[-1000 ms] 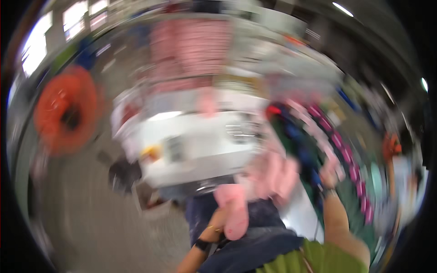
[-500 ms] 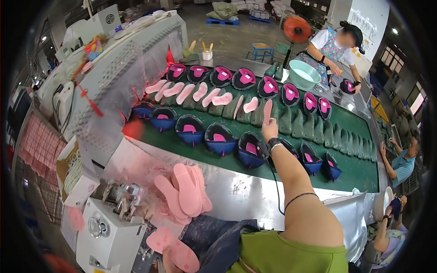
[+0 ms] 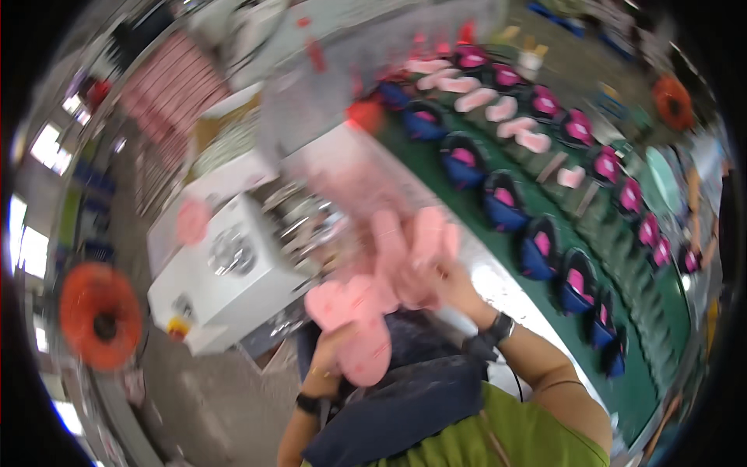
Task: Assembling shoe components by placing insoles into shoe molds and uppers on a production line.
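My left hand (image 3: 328, 359) is closed around pink insoles (image 3: 366, 350) with small darker marks, held low in front of my body beside the machine. On the metal table edge lies a loose pile of plain pink insoles (image 3: 391, 245). My right hand (image 3: 457, 289) is at the near right side of this pile, touching it; motion blur smears its fingers, so their grip is unclear. Beyond, more pink insoles (image 3: 476, 99) rest in a row on dark green shoe lasts (image 3: 622, 257). Blue shoe uppers (image 3: 506, 204) with magenta inside line the near side of the belt.
A white machine (image 3: 226, 272) with a round dial stands left of the pile. Behind it is a box of cord (image 3: 226, 144). The green conveyor belt (image 3: 545, 245) runs along the right. An orange fan (image 3: 101, 315) stands at far left. A co-worker's arm (image 3: 695, 202) shows at the right.
My view has swung left toward the machine. My right hand has come back from the row of lasts to the insole pile; the insole it held upright there is no longer seen so.
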The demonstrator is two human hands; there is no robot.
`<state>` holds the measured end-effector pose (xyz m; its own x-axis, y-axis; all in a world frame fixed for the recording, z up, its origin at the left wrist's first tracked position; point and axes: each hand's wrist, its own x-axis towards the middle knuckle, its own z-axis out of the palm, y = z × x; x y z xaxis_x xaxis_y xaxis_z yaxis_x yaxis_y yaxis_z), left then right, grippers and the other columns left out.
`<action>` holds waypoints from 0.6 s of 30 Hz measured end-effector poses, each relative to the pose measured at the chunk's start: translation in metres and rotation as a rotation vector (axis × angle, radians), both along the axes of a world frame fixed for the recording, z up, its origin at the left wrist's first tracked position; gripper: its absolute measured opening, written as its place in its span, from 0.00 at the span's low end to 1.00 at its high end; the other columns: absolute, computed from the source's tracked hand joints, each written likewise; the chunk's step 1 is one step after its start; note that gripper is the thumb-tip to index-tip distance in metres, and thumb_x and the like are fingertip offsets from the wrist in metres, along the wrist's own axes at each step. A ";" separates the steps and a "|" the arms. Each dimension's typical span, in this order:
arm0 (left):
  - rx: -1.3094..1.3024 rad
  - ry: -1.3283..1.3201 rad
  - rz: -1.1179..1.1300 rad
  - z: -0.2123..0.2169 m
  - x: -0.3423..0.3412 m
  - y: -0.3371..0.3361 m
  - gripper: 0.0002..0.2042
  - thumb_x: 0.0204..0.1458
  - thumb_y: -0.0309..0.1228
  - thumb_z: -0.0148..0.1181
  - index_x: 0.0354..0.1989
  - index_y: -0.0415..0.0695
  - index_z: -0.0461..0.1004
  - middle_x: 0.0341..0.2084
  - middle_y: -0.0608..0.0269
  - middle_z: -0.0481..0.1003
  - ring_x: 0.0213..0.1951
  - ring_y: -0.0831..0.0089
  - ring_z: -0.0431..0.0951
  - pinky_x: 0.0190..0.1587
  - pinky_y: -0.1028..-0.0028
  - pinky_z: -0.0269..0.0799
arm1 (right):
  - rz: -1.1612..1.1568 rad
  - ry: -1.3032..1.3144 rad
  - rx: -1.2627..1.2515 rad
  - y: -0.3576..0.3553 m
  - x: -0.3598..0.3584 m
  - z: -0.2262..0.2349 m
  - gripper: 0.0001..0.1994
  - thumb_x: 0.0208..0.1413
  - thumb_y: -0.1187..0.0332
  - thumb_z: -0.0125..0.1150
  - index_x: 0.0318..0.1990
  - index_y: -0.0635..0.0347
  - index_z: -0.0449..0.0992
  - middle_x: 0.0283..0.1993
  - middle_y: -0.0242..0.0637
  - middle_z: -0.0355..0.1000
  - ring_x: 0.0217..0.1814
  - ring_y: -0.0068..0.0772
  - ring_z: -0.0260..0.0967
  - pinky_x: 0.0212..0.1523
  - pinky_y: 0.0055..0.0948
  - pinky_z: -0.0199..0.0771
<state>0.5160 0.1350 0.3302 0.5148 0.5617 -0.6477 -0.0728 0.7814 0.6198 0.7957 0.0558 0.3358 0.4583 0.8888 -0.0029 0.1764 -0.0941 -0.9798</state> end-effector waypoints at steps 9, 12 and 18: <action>-0.014 -0.095 0.134 0.005 -0.035 -0.006 0.14 0.59 0.34 0.53 0.49 0.40 0.70 0.40 0.59 0.75 0.42 0.63 0.78 0.44 0.64 0.77 | -0.055 0.166 0.133 0.087 -0.092 -0.031 0.09 0.57 0.73 0.56 0.44 0.62 0.68 0.36 0.35 0.72 0.38 0.24 0.72 0.39 0.26 0.71; -0.241 -0.148 0.103 0.000 -0.055 -0.013 0.25 0.58 0.52 0.44 0.49 0.40 0.69 0.38 0.55 0.74 0.42 0.53 0.78 0.44 0.58 0.76 | -0.051 0.145 0.195 0.139 -0.076 -0.044 0.12 0.56 0.71 0.59 0.45 0.65 0.67 0.38 0.41 0.73 0.40 0.27 0.72 0.37 0.27 0.71; -0.223 -0.186 0.117 0.002 -0.059 -0.024 0.20 0.62 0.45 0.43 0.51 0.40 0.68 0.39 0.57 0.74 0.40 0.57 0.78 0.44 0.60 0.76 | -0.188 -0.233 -0.044 0.182 -0.059 -0.032 0.19 0.51 0.64 0.64 0.44 0.69 0.69 0.36 0.47 0.73 0.38 0.37 0.73 0.36 0.32 0.71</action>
<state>0.4574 0.1112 0.3324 0.5762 0.4788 -0.6624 -0.2668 0.8762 0.4013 0.7367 0.2379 0.3039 0.6076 0.7897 0.0847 0.3715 -0.1883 -0.9091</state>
